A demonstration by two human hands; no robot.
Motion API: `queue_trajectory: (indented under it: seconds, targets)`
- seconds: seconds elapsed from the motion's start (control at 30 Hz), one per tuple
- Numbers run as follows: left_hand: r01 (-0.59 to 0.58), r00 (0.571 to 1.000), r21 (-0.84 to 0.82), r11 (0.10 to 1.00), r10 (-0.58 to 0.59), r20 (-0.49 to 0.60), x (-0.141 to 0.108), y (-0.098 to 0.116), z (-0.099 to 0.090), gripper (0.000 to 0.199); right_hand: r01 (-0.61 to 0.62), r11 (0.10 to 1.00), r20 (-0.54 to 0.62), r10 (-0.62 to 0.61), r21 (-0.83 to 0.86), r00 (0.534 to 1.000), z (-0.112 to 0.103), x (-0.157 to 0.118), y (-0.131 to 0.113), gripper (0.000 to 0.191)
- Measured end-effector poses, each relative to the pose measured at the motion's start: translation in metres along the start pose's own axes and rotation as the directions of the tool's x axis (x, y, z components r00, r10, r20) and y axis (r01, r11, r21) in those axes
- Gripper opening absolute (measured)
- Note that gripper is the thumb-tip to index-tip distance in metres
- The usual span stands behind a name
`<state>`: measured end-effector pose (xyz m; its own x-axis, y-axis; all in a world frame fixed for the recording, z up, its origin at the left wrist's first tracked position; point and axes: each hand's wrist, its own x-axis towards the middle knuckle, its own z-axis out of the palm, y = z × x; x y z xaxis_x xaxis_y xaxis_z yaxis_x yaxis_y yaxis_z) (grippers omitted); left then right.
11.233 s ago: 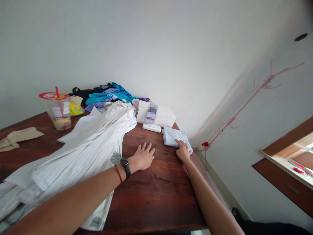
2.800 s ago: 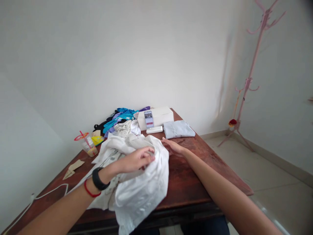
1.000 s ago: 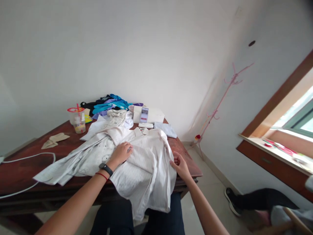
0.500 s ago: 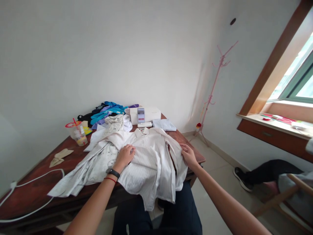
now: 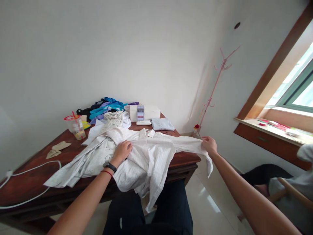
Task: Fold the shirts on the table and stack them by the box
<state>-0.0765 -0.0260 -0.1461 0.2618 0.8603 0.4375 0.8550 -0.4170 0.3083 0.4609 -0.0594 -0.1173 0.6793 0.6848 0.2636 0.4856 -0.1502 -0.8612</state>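
A white, finely striped long-sleeved shirt (image 5: 151,153) is spread across the near side of the table, its collar toward the wall and its hem hanging over the front edge. My left hand (image 5: 122,152), wearing a black wristband, is closed on the shirt's left chest, fingers bent into the cloth. Out past the table's right corner, my right hand (image 5: 209,145) pinches the right sleeve and holds it stretched sideways, the cuff end drooping below. The left sleeve lies over a patterned white garment (image 5: 102,158).
Heaped clothes (image 5: 107,109) lie at the back left, near a plastic cup (image 5: 78,128) with a straw. A phone (image 5: 140,112) leans on a white box (image 5: 153,113) beside a folded grey cloth (image 5: 162,124). A white cable (image 5: 60,166) crosses the left side. A pink coat rack (image 5: 215,85) stands behind.
My right hand has moved right and slightly up, drawing the right sleeve out straight past the table edge. My left hand stays on the shirt's chest. The view has shifted slightly.
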Motion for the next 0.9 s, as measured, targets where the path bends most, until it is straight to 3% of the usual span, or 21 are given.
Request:
queue_trajectory:
  seconds: [0.1, 0.13, 0.2, 0.27, 0.33, 0.43, 0.7, 0.9]
  targets:
    - [0.001, 1.000, 0.000, 1.000, -0.001, -0.012, 0.000, -0.001, 0.002, 0.023, 0.154, 0.985, 0.002, -0.154, -0.072, 0.988, 0.025, -0.026, -0.013, 0.037]
    - [-0.001, 1.000, 0.002, 1.000, 0.001, -0.014, 0.000, -0.002, 0.003, 0.023, 0.328, 0.940, 0.065, -0.323, -0.094, 0.944, 0.038, -0.044, -0.017, 0.034]
    - [-0.004, 1.000, 0.010, 1.000, 0.004, -0.016, 0.000, -0.002, 0.004, 0.024, 0.612, 0.790, 0.238, -0.588, -0.034, 0.773, 0.066, -0.087, -0.023, 0.032]
    - [-0.008, 1.000, 0.021, 1.000, 0.008, -0.016, 0.000, -0.002, 0.004, 0.024, 0.729, 0.682, 0.376, -0.691, 0.056, 0.617, 0.090, -0.130, -0.028, 0.030]
    - [-0.012, 1.000, 0.032, 0.999, 0.012, -0.014, 0.000, -0.001, 0.004, 0.024, 0.754, 0.653, 0.435, -0.702, 0.074, 0.564, 0.104, -0.160, -0.031, 0.029]
    - [-0.018, 1.000, 0.043, 0.999, 0.018, -0.011, -0.001, 0.000, 0.004, 0.025, 0.752, 0.659, 0.415, -0.691, 0.024, 0.592, 0.109, -0.177, -0.032, 0.026]
    - [-0.029, 1.000, 0.048, 0.998, 0.029, -0.008, -0.001, 0.000, 0.004, 0.026, 0.680, 0.723, 0.270, -0.635, -0.121, 0.724, 0.103, -0.178, -0.033, 0.022]
    - [-0.027, 1.000, 0.052, 0.998, 0.028, -0.010, -0.001, 0.000, 0.005, 0.024, 0.594, 0.792, 0.380, -0.510, -0.144, 0.772, 0.102, -0.181, -0.034, 0.029]
